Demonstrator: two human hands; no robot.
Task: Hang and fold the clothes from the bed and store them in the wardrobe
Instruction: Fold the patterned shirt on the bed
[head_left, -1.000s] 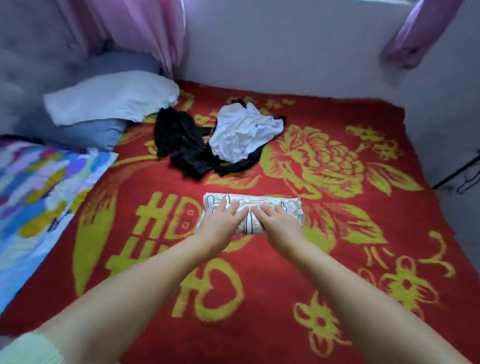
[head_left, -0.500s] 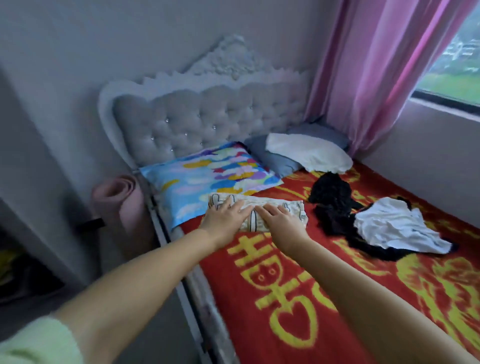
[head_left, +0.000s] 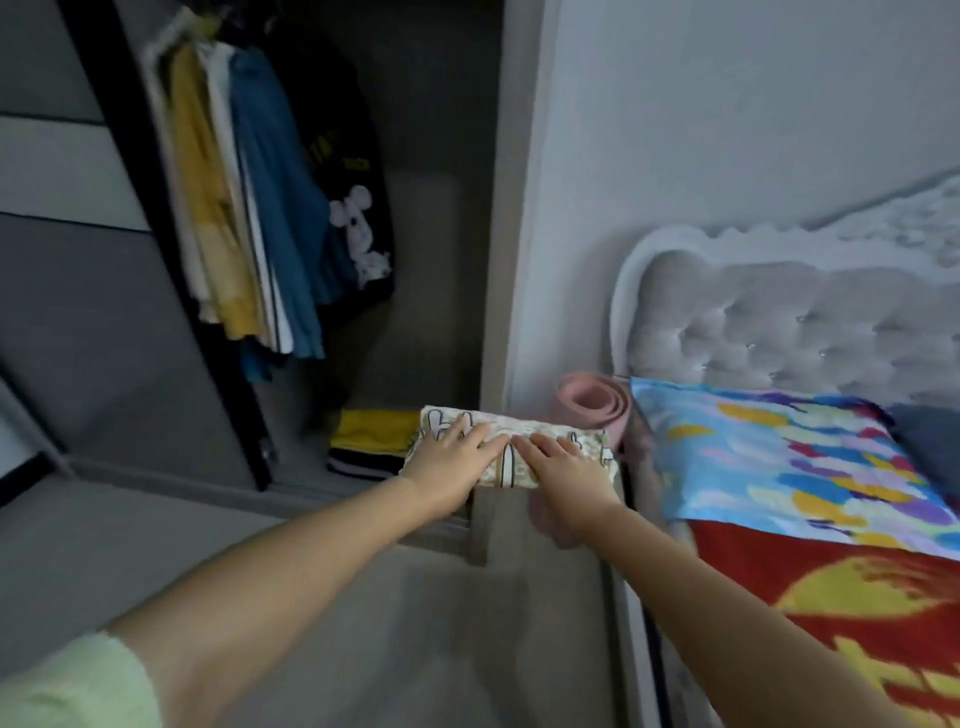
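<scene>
While both hands, left hand (head_left: 451, 456) and right hand (head_left: 563, 466), clasp the folded garment (head_left: 511, 446) before the wardrobe (head_left: 447, 218), the person should keep it level and lower it beside the yellow stack (head_left: 371, 434) on the wardrobe floor.

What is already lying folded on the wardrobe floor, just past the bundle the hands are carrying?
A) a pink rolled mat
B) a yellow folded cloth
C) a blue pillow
B: a yellow folded cloth lies on the wardrobe floor, under the hanging clothes and beside the carried folded bundle.
</scene>
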